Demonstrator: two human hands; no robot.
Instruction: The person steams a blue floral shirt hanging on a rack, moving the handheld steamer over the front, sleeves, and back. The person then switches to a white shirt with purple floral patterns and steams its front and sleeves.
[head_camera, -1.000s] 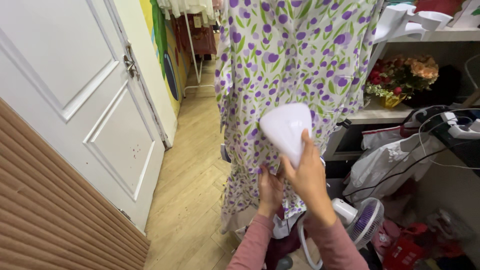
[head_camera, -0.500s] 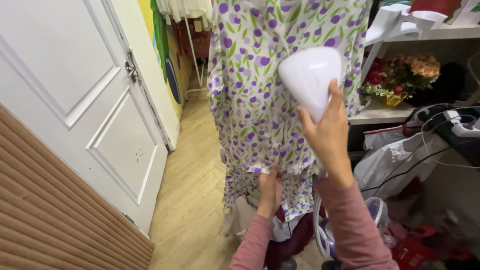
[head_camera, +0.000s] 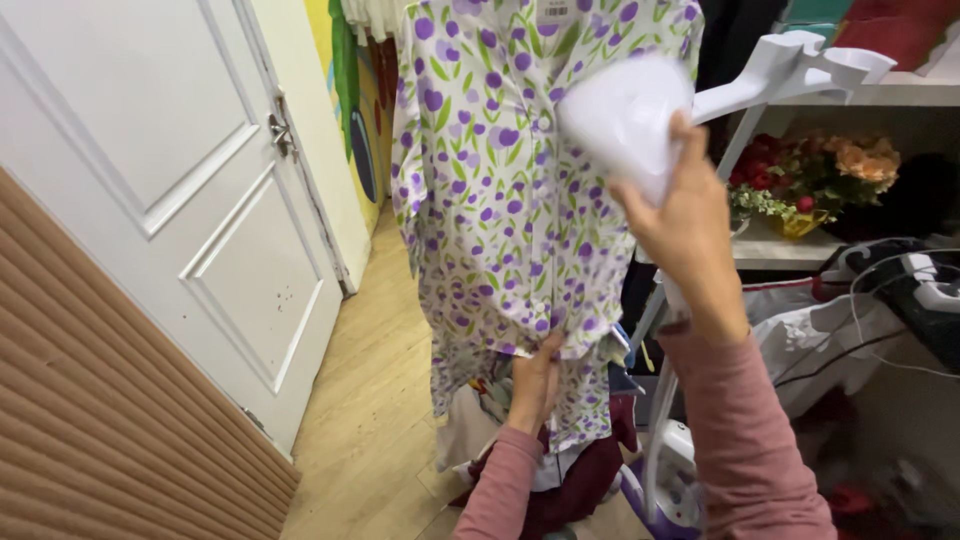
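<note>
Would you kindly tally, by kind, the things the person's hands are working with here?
Floral garment, white with purple flowers, hanging, its hem pinched by the left hand: 1
Steamer head, white, gripped by the right hand and pressed against the garment: 1
Steamer base, white and purple, on the floor: 1
Hands: 2
Total: 5

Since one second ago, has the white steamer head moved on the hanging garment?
Yes. The steamer head in the right hand rose from the middle of the floral garment to its chest, near the collar.
</note>
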